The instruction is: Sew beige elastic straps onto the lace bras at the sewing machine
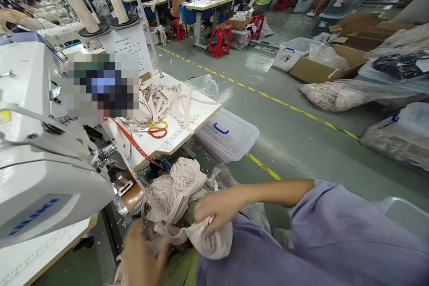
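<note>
My right hand (219,208) is closed on a beige bra (214,243), its fingers on the edge of one moulded cup over my lap. Lower left, my left hand (142,254) is smeared by motion beside the bra's other end; its grip is unclear. More beige lace bras (176,187) lie piled just beyond my hands, below the table edge. To their left is the sewing machine (50,178), with its metal arm end close to the pile.
Yellow-and-red-handled scissors (157,128) and a heap of beige straps (161,103) lie on the white machine table (177,136). A lidded clear plastic box (228,136) stands below it. Thread cones (117,3) rise behind. Co-workers sit at machines farther back.
</note>
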Demonstrator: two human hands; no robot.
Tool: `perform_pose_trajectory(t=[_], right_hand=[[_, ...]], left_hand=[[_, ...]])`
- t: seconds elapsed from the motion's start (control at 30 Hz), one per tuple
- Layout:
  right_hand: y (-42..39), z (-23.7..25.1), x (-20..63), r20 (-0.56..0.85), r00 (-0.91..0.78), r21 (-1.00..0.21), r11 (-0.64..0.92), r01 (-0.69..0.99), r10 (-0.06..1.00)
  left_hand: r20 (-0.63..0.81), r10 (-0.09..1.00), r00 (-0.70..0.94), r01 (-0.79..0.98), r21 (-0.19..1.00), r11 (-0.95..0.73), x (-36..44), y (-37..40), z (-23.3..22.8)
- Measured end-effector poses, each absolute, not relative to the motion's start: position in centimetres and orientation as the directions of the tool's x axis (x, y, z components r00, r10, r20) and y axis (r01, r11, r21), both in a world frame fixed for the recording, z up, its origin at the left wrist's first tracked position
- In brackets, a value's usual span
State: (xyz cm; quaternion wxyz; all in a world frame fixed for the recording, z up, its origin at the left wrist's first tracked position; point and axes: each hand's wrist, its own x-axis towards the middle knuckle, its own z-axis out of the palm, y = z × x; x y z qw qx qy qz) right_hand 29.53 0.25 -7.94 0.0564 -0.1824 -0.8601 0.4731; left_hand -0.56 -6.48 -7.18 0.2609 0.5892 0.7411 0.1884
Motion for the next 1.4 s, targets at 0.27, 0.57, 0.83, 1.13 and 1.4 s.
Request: perform_pose_trajectory(t=[0.27, 0.57, 0.83, 1.13, 1.4], right_hand=[[15.4, -3.7, 33.4, -0.128, -0.151, -0.824, -0.021, 0.566, 0.98], [29.7, -3.8, 35.0, -0.086, 0.447, -0.947, -0.213, 0.24, 0.89], [18.8, -3.0, 29.5, -0.243, 0.023, -0.947, -0.232, -0.222, 0.97], [2.3, -6.1, 19.3, -0.247, -0.759, -0.792, -0.577, -0.2, 0.602], [2.0, -5.8, 17.4, -0.157, -0.787, -0.953, -0.302, -0.038, 0.597]], left_hand=[[-0.599, 0.691, 0.404, 0.19, 0.794, 0.577, 8.9, -7.0, -7.8], [-0.625, 0.78, 0.027, 0.008, 0.78, 0.625, 6.1, -6.1, -6.6], [-0.591, 0.78, -0.206, 0.088, 0.783, 0.616, 2.4, -5.6, -6.3], [-0.356, 0.934, 0.004, 0.278, 0.898, 0.342, 0.7, -6.4, -3.6], [-0.33, 0.933, 0.146, 0.429, 0.871, 0.241, -0.3, -7.1, -3.9]])
